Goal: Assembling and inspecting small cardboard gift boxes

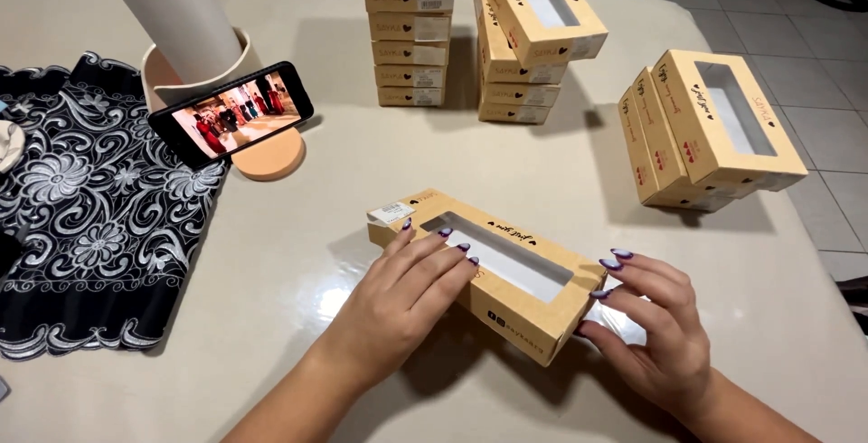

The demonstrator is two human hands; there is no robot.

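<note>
Steadying window box (493, 276) — both hands

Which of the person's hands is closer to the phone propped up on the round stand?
Left. The left hand rests on the windowed box, on the side toward the phone; the right hand is at the box's far end.

Windowed box (488, 271) centre on table (298, 271), phone (231, 112) behind-left, box stacks (411, 32) behind.

Phone (231, 114); black lace cloth (95, 217); stacked boxes (410, 32).
</note>
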